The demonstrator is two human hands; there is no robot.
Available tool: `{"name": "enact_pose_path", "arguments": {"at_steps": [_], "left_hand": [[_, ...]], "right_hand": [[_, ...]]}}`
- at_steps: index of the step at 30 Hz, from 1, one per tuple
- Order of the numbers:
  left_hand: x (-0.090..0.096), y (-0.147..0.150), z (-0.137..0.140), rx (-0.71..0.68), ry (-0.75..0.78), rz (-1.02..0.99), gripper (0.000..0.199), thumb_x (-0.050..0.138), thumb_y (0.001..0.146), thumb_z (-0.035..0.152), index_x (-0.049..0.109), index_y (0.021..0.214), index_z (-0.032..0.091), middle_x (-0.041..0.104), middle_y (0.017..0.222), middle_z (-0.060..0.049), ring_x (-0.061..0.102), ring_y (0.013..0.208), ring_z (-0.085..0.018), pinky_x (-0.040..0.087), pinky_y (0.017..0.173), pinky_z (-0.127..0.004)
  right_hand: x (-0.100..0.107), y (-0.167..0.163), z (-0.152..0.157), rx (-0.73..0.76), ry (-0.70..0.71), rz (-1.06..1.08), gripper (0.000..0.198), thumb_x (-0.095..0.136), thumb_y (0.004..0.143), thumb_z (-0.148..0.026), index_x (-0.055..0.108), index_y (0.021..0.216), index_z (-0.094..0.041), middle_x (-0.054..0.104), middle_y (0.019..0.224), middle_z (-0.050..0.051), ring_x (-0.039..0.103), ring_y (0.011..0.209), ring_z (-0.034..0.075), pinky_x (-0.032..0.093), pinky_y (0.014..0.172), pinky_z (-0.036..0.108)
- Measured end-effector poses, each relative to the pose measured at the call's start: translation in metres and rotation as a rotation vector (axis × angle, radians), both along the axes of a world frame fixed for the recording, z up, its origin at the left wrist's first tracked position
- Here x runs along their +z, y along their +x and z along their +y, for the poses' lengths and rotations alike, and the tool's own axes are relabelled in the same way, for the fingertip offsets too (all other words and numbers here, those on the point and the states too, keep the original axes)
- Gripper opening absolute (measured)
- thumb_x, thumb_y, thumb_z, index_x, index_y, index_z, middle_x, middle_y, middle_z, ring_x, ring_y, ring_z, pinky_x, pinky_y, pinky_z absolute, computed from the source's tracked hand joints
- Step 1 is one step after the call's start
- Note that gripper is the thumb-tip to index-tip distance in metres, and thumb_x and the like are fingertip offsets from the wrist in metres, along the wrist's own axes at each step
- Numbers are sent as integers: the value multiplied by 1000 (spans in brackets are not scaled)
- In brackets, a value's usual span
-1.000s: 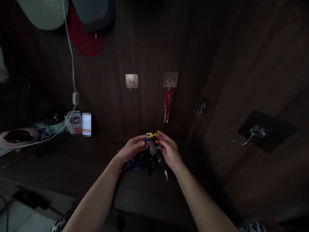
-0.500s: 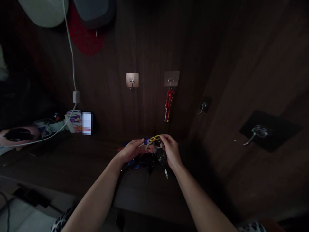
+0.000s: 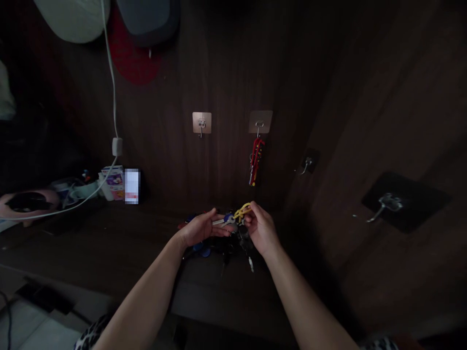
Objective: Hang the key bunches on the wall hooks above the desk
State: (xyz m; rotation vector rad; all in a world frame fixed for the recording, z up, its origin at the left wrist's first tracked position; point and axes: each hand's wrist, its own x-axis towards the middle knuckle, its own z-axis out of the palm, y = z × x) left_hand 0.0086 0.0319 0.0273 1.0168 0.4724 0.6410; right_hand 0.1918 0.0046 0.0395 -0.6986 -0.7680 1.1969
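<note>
Several silver keys (image 3: pixel 220 222) and a blue fob (image 3: pixel 229 217) lie across the left hand (image 3: pixel 199 230), which is turned up with its fingers extended and unclenched. The right hand (image 3: pixel 264 231) pinches a yellow cord (image 3: pixel 241 211) that leads down to those keys. Below and between the hands sits a dark jumble (image 3: pixel 205 252) on the bench (image 3: pixel 146 243), its separate pieces hard to make out in this dimness. Beyond, a red lanyard bundle (image 3: pixel 256 155) hangs from a wall hook (image 3: pixel 259 125), well apart from both hands.
</note>
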Motion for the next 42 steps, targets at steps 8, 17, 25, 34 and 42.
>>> {"name": "enact_pose_path", "arguments": {"at_steps": [8, 17, 25, 34, 42], "left_hand": [[1, -4, 2, 175, 93, 19, 45, 46, 85, 49, 62, 107, 13, 70, 95, -12, 65, 85, -19, 41, 89, -34], [-4, -7, 10, 451, 148, 34, 38, 55, 82, 42, 63, 105, 12, 70, 95, -13, 65, 82, -18, 46, 83, -31], [-4, -6, 11, 540, 149, 56, 37, 59, 80, 41, 63, 104, 13, 71, 90, -11, 66, 79, -17, 48, 81, -30], [-2, -6, 8, 524, 157, 74, 37, 58, 80, 41, 63, 105, 14, 71, 93, -12, 66, 80, -17, 48, 80, -29], [-2, -5, 9, 529, 146, 74, 38, 58, 80, 41, 62, 105, 13, 70, 93, -12, 66, 78, -17, 48, 79, -30]], "right_hand": [[14, 10, -3, -65, 29, -11, 23, 72, 64, -40, 66, 75, -21, 67, 77, 1, 49, 53, 9, 34, 43, 22], [56, 23, 6, -248, 157, -150, 30, 69, 65, -36, 70, 92, -23, 69, 99, 5, 55, 66, 10, 37, 51, 22], [92, 30, 40, -542, 335, -460, 34, 57, 70, -30, 67, 102, -26, 62, 112, 3, 56, 89, 17, 44, 65, 27], [133, 35, 68, -655, 540, -743, 36, 48, 73, -17, 68, 103, -23, 59, 96, 5, 55, 85, 15, 43, 83, 31], [152, 36, 88, -733, 481, -943, 35, 48, 73, -14, 68, 101, -20, 58, 87, 6, 55, 79, 17, 43, 80, 32]]}}
